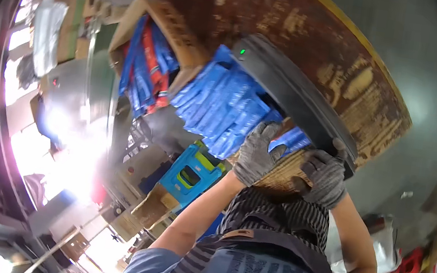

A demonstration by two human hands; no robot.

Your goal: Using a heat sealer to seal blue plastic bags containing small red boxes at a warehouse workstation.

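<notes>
My left hand (256,156), in a grey knit glove, lies at the near end of a row of overlapping blue plastic packets (221,100). Its thumb stands apart from its fingers, beside a separate blue packet (294,140). My right hand (326,177), gloved alike, rests against the near end of a long dark grey machine (299,97). One finger reaches onto its top; the thumb is spread toward the table edge. A small green light glows at the machine's far end. Whether the right fingers touch the separate packet is unclear.
Both lie on a worn brown wooden table (355,80) with a yellow edge. An open cardboard box (184,42) with blue and red packets stands to the left. Below it is a blue and green plastic stool (191,174). Cartons and bags lie at lower right.
</notes>
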